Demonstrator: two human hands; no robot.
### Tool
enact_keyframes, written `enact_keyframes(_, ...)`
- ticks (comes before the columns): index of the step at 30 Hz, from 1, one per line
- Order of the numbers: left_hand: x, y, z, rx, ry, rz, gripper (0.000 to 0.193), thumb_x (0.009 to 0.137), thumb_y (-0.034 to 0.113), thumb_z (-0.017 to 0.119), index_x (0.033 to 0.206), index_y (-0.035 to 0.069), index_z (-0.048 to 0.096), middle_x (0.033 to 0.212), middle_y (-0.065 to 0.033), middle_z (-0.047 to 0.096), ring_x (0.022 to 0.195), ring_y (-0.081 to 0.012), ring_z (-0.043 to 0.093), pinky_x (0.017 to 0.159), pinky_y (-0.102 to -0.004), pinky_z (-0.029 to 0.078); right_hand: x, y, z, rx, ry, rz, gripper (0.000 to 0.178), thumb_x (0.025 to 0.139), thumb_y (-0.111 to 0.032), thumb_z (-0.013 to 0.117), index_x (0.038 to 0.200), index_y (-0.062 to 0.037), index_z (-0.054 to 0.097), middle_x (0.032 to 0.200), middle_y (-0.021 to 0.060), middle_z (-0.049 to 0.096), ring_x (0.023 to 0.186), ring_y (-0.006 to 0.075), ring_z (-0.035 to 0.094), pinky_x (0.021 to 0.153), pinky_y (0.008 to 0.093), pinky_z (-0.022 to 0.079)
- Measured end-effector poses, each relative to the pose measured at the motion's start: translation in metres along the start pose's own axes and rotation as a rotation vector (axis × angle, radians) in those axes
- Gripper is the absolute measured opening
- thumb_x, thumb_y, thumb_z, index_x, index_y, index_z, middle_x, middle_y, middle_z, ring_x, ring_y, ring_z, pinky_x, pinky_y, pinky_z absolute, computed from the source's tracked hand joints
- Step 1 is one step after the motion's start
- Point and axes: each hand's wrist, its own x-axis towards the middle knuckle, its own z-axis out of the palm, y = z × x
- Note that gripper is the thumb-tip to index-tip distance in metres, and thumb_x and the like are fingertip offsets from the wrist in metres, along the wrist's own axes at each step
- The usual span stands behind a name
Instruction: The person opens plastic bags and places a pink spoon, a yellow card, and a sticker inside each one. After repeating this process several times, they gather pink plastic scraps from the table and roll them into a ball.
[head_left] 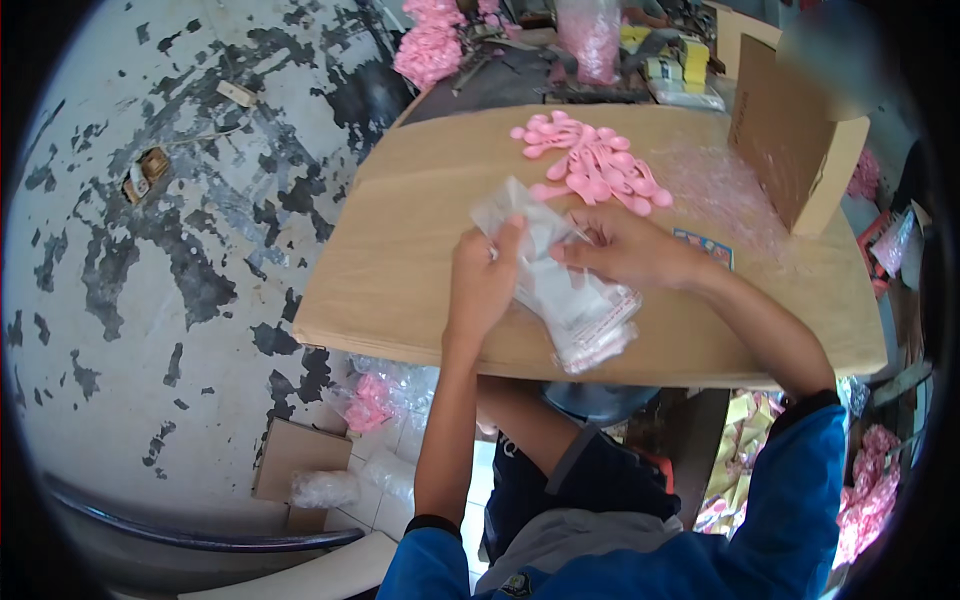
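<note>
A white wall (130, 350) with dark patches of peeled paint fills the left side. Next in size is the table (390, 270), its brown top curved by the lens. A cardboard box (785, 140) stands upright on the table's right part. Beside it, a sheet of clear film (715, 195) lies crumpled, and just left of that is a loose pile of pink spoons (600, 165). A bundle of clear plastic bags (565, 290) is held above the near part of the table, slanting down to the right. The left hand (480, 280) is mostly closed round its left edge, thumb on top. The right hand (630, 245) is half curled at the bundle's upper right, thumb against the plastic; whether its fingers grip a layer, I cannot tell. Smallest is a blue card (708, 247), flat beside the right wrist.
</note>
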Motion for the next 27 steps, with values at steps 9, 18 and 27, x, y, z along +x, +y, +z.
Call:
enact_keyframes(9,0.014,-0.023,0.001,-0.170,-0.062,-0.092,0.030,0.095,0.026,0.065,0.093,-0.003,0.071,0.075,0.0022,0.063,0.066,-0.0033,0.052,0.057,-0.0230,0.042,-0.019,0.006,0.009,0.062,0.017,0.252,0.026,0.099,-0.023,0.057,0.102,0.0019,0.057,0.066,0.0048,0.059,0.049,0.0101,0.058,0.044,0.0257,0.048)
enact_keyframes(18,0.017,-0.008,0.005,-0.353,-0.006,-0.023,0.022,0.094,0.024,0.069,0.092,0.003,0.071,0.074,0.0021,0.064,0.065,-0.0037,0.053,0.058,-0.0226,0.041,-0.018,0.008,-0.004,-0.040,0.017,0.111,0.022,0.099,-0.022,0.058,0.094,-0.0015,0.060,0.062,-0.0014,0.054,0.057,0.0050,0.053,0.053,0.0237,0.044)
enact_keyframes(27,0.004,0.026,0.027,-0.655,-0.010,-0.056,0.027,0.099,0.026,0.060,0.097,0.001,0.071,0.085,-0.0007,0.069,0.078,-0.0089,0.062,0.074,-0.0248,0.049,-0.021,0.006,-0.015,-0.045,0.273,-0.059,0.025,0.096,-0.023,0.064,0.099,0.0017,0.064,0.077,0.0061,0.065,0.071,0.0112,0.058,0.065,0.0300,0.047)
